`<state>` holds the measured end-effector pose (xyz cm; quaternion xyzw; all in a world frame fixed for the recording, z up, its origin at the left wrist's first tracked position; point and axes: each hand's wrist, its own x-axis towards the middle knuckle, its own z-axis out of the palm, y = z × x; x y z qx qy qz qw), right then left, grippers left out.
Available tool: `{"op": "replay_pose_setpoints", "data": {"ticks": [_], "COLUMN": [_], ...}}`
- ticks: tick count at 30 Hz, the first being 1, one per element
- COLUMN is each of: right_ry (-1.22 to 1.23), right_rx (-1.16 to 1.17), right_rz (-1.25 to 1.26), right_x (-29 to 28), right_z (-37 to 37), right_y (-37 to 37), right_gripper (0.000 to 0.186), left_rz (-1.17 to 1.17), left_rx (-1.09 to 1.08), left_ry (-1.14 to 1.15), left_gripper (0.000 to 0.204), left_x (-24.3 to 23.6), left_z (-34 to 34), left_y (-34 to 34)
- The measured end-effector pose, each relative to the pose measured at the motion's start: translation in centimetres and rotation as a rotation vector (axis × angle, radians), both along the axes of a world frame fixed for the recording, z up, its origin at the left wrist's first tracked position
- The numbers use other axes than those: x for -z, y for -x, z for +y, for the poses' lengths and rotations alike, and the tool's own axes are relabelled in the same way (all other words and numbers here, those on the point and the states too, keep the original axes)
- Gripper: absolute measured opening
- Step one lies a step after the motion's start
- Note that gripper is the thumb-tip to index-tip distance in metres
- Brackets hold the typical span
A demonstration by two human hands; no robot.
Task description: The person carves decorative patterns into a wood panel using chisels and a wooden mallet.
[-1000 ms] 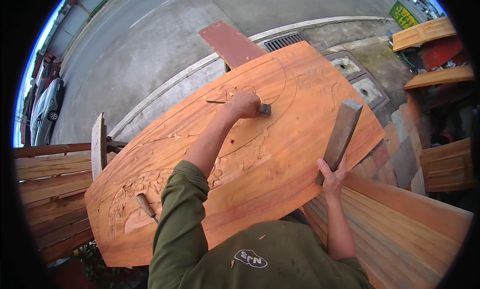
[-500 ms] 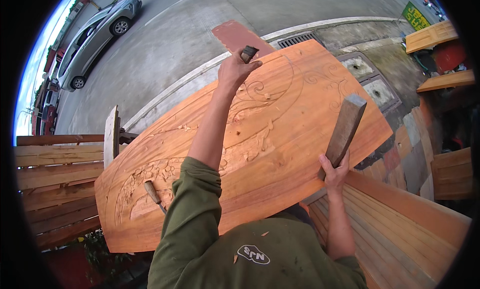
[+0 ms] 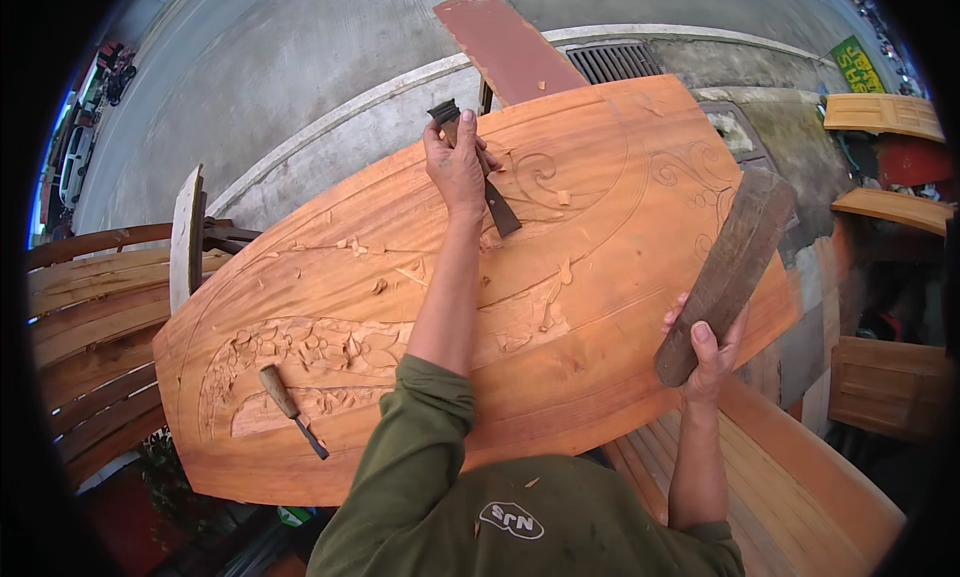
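Observation:
My left hand is closed round the handle of a wide chisel. Its dark blade slants down to the carved wooden panel, near a scroll outline; whether the edge touches the wood I cannot tell. In my right hand is a thick wooden block, gripped at its lower end and raised over the panel's right side. A second chisel with a wooden handle lies on the panel's left part, beside carved leaf relief. Loose wood shavings are scattered over the carving.
Stacked planks stand at the left, with an upright board by the panel's edge. A reddish-brown board juts out beyond the far edge. A slatted wooden piece lies at lower right. Beyond are a drain grate and the road.
My left hand has come nearer and turned, so the chisel blade now shows, pointing down to the panel. My right hand has shifted slightly right with the block. The view has turned too.

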<state>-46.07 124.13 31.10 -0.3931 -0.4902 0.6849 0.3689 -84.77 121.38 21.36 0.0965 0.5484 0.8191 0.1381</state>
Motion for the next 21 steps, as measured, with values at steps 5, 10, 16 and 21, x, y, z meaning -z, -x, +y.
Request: {"op": "replay_pose_setpoints", "data": {"ticks": [5,10,16,21], "right_ry": [-0.186,-0.531,-0.593,-1.121], "right_rx": [-0.209,-0.260,-0.267,-1.258], "right_rz": [0.123,-0.155,-0.135,-0.952], "right_x": [-1.9,-3.4,-2.2,-1.8], "right_z": [4.4,9.5,17.5,21.7], "right_y": [7.8,17.6,29.4,35.6], "right_gripper": [0.077,0.051,0.053,0.089], "left_rz": [-0.047,-0.071,0.079,0.061], "left_rx": [0.081,0.119,0.096,0.144], "left_ry": [-0.015,-0.022,0.004,0.078], "left_gripper": [0.028,0.028,0.029,0.029], "left_x": [1.5,2.2,3.4,5.0], "left_z": [2.3,3.1,4.1,4.2], "left_y": [0.5,0.1,0.3,0.5]}}
